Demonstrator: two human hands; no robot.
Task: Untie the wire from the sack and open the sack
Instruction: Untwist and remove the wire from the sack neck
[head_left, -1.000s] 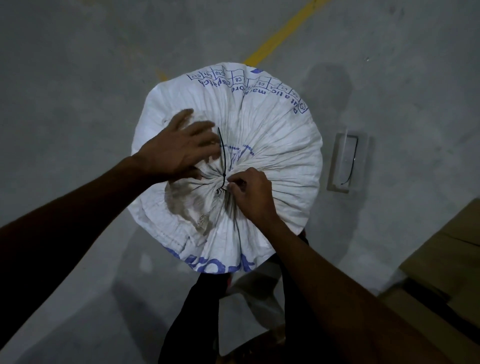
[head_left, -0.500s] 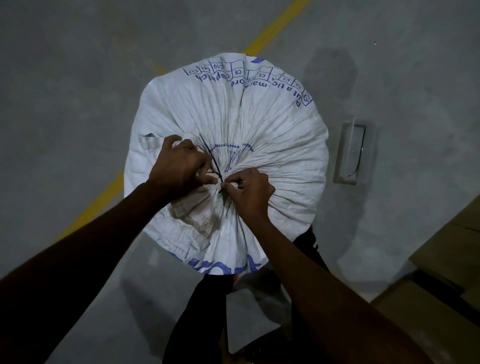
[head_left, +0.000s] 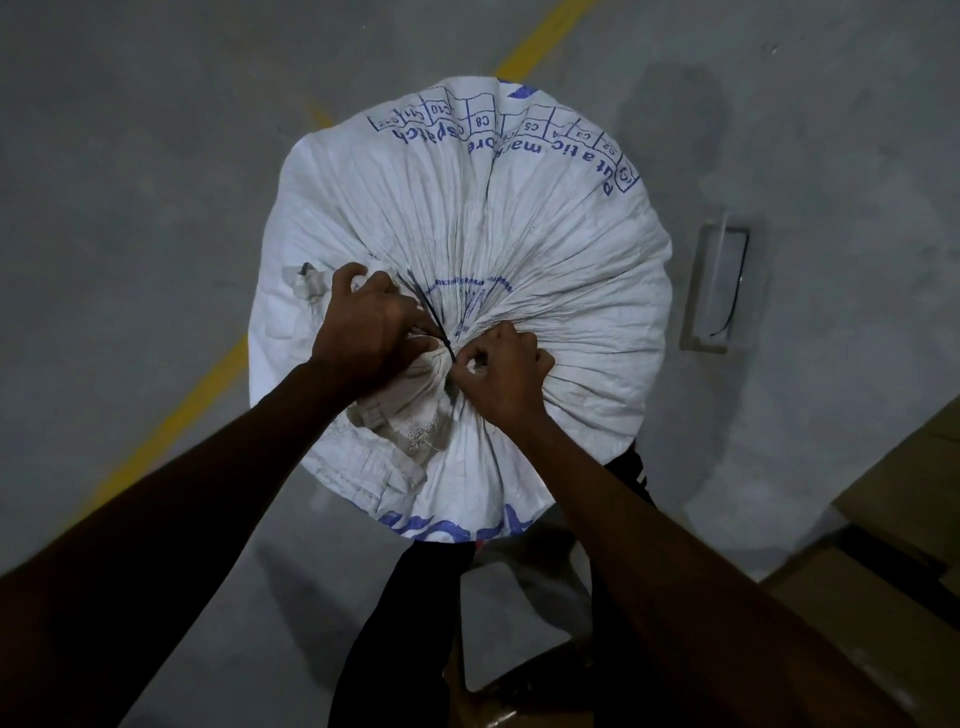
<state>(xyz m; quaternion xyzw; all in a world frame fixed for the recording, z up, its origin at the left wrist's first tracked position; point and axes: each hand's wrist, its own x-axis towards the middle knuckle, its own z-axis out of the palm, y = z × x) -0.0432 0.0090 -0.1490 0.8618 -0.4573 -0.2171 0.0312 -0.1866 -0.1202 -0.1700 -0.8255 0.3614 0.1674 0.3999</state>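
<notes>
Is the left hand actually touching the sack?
Touching. In the head view the left hand lies on the white sack, its fingers curled into the bunched fabric beside the dark wire; no gap shows.

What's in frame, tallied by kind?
Hands: 2, left hand and right hand
White sack: 1
Black wire: 1
Clear tray on the floor: 1
Total: 5

White blue-printed sack (head_left: 545, 249) upright, neck gathered, black wire (head_left: 432, 321) tied around it
</notes>
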